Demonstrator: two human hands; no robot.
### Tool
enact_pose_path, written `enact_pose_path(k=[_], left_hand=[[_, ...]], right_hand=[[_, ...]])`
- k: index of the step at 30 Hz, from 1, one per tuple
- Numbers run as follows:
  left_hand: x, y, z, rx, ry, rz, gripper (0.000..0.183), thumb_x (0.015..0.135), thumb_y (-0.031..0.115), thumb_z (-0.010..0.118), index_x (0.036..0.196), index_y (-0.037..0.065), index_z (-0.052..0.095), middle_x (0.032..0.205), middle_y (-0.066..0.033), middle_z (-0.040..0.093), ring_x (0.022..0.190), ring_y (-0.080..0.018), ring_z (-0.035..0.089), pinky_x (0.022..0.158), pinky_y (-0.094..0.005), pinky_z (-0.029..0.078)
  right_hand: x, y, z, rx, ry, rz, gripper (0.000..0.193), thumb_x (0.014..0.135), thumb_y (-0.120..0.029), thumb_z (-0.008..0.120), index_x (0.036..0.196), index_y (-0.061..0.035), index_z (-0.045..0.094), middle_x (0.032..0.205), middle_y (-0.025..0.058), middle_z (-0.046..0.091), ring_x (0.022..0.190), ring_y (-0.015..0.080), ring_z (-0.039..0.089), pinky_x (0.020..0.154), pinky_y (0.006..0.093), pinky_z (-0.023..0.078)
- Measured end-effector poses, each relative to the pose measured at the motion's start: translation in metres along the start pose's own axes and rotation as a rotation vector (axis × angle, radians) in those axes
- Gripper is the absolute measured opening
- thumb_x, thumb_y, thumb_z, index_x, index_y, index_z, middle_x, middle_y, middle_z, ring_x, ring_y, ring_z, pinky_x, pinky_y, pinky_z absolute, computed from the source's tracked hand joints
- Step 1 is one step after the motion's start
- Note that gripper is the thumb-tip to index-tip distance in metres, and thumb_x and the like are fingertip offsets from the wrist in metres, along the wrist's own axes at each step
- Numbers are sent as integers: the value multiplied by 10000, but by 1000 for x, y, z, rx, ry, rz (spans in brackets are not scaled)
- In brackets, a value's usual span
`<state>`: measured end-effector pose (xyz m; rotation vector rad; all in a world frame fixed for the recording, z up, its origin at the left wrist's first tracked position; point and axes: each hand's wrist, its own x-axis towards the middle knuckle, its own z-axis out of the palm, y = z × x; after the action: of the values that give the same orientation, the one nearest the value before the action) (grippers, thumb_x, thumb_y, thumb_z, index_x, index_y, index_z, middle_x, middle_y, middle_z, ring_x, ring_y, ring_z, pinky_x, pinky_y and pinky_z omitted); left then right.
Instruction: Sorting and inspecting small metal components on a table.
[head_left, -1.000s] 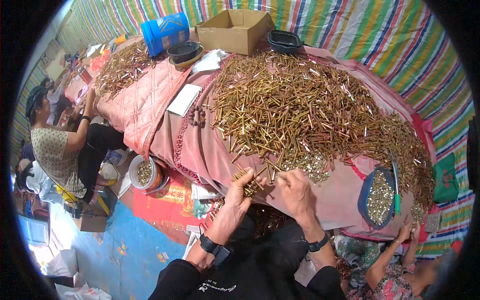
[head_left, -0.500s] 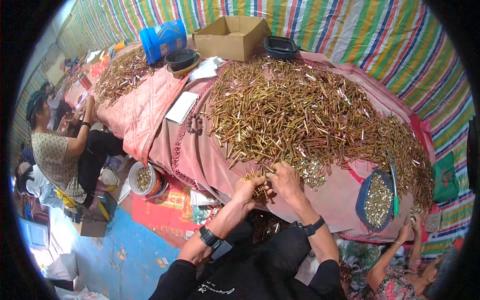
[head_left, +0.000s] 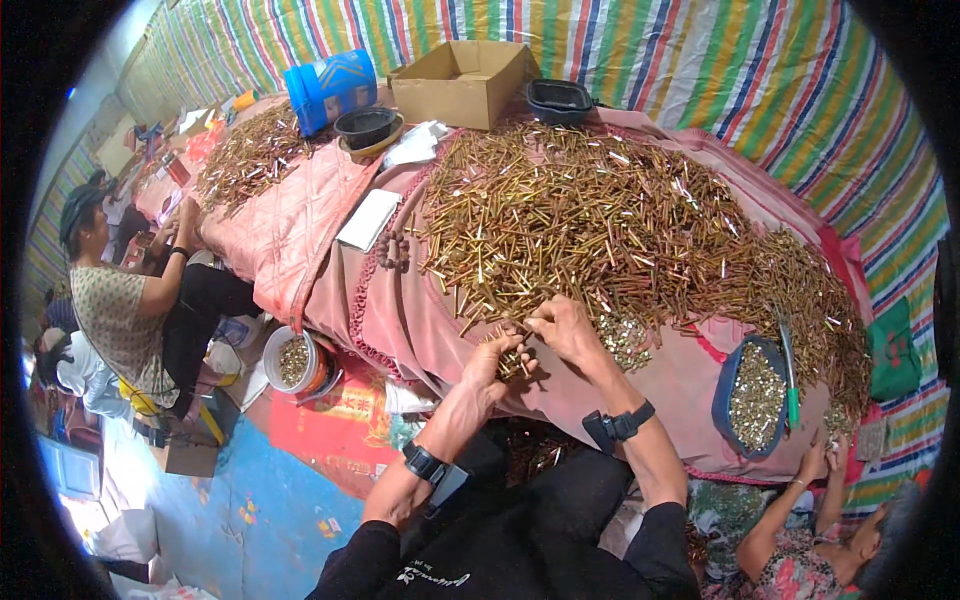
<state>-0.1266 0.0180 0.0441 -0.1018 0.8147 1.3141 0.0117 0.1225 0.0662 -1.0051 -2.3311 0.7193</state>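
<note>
A bundle of thin brass-coloured rods [head_left: 514, 371] is gripped by the left hand [head_left: 488, 365] above the near edge of the cloth-covered bench [head_left: 665, 400]. Rod ends are shown between the fingers; the bundle's long axis is partly hidden, so its exact slant cannot be told. The right hand [head_left: 562, 325] is held just beside it, thumb and fingertips drawn together; whether a rod is pinched there cannot be told. Beyond both hands, loose rods are heaped in a wide pile [head_left: 580, 220], their long axes pointed every way. Small gold bits [head_left: 626, 345] are scattered at its near edge. To the right, a blue tray [head_left: 728, 408] is filled with similar bits, and a green-handled tool [head_left: 793, 405] is laid along its right side, handle toward the near edge. More bits are held in a white bucket [head_left: 272, 374] left of the bench. At the back, a blue bucket [head_left: 335, 90] is tipped over beside an open cardboard box [head_left: 442, 102].
</note>
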Motion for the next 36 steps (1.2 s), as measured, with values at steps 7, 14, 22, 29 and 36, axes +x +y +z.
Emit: enact_pose_path(k=[7,14,22,29,36], left_hand=[[-4,-7,-12,-93,23,14,71,894,57,593,928,21,542,720,-67,576,632,-200,590,643,-371,579],[-17,-8,-14,-87,-23,66,97,917,115,578,886,27,555,729,-69,579,641,-187,591,640,-386,580],[-17,-10,-18,-27,-33,90,116,927,145,568,885,38,554,729,-77,579,676,-216,619,630,-425,574],[-27,-10,-19,-28,-68,87,112,921,147,567,925,36,550,749,-74,578,670,-221,621,660,-415,589],[-34,-14,-25,-77,14,124,201,906,63,585,1092,-7,560,762,-50,568,663,-178,592,688,-374,586]], right_hand=[[-18,-2,3,74,15,70,221,825,-203,689,814,16,660,723,184,634,665,318,624,632,418,495],[-21,-5,-8,194,65,203,200,796,-182,720,833,8,674,674,104,652,607,159,608,570,327,487],[-17,-13,-6,175,14,108,245,799,-148,695,977,18,675,756,83,651,655,150,593,598,293,480],[-17,-20,-7,113,22,34,244,797,-123,683,998,14,675,804,91,633,660,158,572,604,297,474],[-19,-23,0,307,28,209,253,818,-88,679,1054,1,670,748,59,637,668,114,594,581,274,490]])
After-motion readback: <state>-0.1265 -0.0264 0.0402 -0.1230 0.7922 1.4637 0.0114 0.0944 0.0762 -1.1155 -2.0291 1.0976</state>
